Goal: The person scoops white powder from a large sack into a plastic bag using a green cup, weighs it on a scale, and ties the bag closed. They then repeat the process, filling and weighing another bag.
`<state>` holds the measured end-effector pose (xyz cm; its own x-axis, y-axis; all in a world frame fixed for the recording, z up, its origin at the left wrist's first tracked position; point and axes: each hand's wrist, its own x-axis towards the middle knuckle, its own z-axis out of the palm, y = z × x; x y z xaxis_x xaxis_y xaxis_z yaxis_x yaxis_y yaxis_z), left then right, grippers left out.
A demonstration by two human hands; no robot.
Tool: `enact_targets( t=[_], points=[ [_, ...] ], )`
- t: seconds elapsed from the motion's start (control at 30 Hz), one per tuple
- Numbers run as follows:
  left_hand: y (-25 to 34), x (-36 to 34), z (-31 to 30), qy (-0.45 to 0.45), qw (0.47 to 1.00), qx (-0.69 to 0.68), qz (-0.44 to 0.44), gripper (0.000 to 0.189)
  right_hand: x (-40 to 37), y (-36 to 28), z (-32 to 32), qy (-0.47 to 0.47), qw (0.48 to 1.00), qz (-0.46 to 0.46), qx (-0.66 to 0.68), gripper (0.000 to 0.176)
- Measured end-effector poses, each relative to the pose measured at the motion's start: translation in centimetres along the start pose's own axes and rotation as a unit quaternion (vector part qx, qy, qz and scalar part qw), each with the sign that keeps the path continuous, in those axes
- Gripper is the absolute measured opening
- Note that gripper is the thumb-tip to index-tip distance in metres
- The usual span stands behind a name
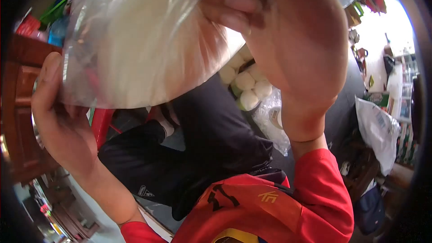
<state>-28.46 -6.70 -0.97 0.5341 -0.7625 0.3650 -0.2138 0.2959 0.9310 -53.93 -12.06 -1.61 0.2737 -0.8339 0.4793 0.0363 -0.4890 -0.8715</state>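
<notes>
Plastic bag [135, 45]: one | left hand [60, 121], right hand [294, 49] hold | white balls [245, 81]: four-plus

Single head-worn view, fisheye, facing forward and down, very close to hands [297, 54]

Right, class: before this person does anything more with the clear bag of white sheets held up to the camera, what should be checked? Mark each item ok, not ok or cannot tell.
1. Left hand has a grip on the clear plastic bag: ok, thumb and fingers close on its edge.
2. Right hand holds the other side: ok, fingertips pinch the film.
3. Stack of white round sheets is inside the bag: ok.
4. Bag mouth open or sealed: cannot tell, it is hidden.
5. Area under the bag is free: not ok, white balls appear just below it.
</notes>
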Motion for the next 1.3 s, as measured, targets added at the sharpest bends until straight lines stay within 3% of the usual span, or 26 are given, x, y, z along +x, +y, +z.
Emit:
enact_targets(
  t=[0.13,0.2,0.23,0.27,0.33,0.37,0.53,0.7,0.83,0.9,0.93,1.0,1.1,1.23,1.3],
  points=[
    [0.0,-1.9,5.7,-0.089,0.987,0.095,-0.096,0.029,-1.0,1.2,-4.2,0.017,0.997,0.049,0.054,0.028],
    [-2.2,-2.5,7.6,-0.204,0.971,0.063,-0.112,0.022,-3.1,3.3,-4.9,0.028,1.0,0.008,0.008,0.029],
    [-3.1,-2.0,8.4,-0.304,0.945,0.066,-0.102,0.021,-4.2,3.8,-4.6,0.109,0.987,0.119,0.027,0.025],
    [-3.7,-2.2,9.9,-0.319,0.936,0.111,-0.102,0.025,-4.9,4.6,-4.6,0.187,0.955,0.228,0.045,0.024],
    [-6.7,-1.8,11.5,-0.372,0.913,0.155,-0.069,0.03,-5.6,8.2,-6.1,0.138,0.955,0.255,0.065,0.027],
    [-7.8,-1.6,12.3,-0.371,0.911,0.162,-0.073,0.03,-5.7,10.4,-6.9,0.092,0.953,0.275,0.082,0.036],
    [-12.3,-1.4,15.8,-0.453,0.849,0.272,-0.007,0.034,-5.7,17.8,-7.5,0.102,0.944,0.298,0.092,0.03],
    [-16.2,-2.2,17.3,-0.48,0.822,0.303,0.044,0.034,-4.1,24.2,-7.5,0.1,0.946,0.301,0.072,0.028],
    [-18.1,-1.8,18.3,-0.465,0.833,0.298,-0.024,0.033,-2.0,28.0,-7.2,0.064,0.941,0.324,0.069,0.028],
    [-18.9,-1.3,18.4,-0.461,0.828,0.297,-0.119,0.032,-2.1,29.8,-6.8,0.026,0.933,0.351,0.08,0.028],
    [-19.6,-1.3,18.4,-0.456,0.829,0.3,-0.122,0.032,-2.2,30.7,-6.3,0.02,0.932,0.351,0.082,0.028],
    [-21.0,-1.1,18.7,-0.484,0.799,0.353,-0.048,0.029,-2.6,32.7,-5.3,0.038,0.932,0.354,0.073,0.029],
    [-22.3,-0.5,19.2,-0.512,0.76,0.392,-0.081,0.032,-3.5,35.4,-4.4,0.03,0.944,0.329,0.004,0.04],
    [-25.2,-0.7,20.2,-0.546,0.698,0.444,-0.134,0.036,-4.3,38.3,-4.0,0.018,0.932,0.361,-0.01,0.03],
    [-26.5,-0.9,20.7,-0.554,0.682,0.468,-0.089,0.036,-4.3,39.1,-4.4,-0.044,0.937,0.346,0.018,0.031]
  ],
)
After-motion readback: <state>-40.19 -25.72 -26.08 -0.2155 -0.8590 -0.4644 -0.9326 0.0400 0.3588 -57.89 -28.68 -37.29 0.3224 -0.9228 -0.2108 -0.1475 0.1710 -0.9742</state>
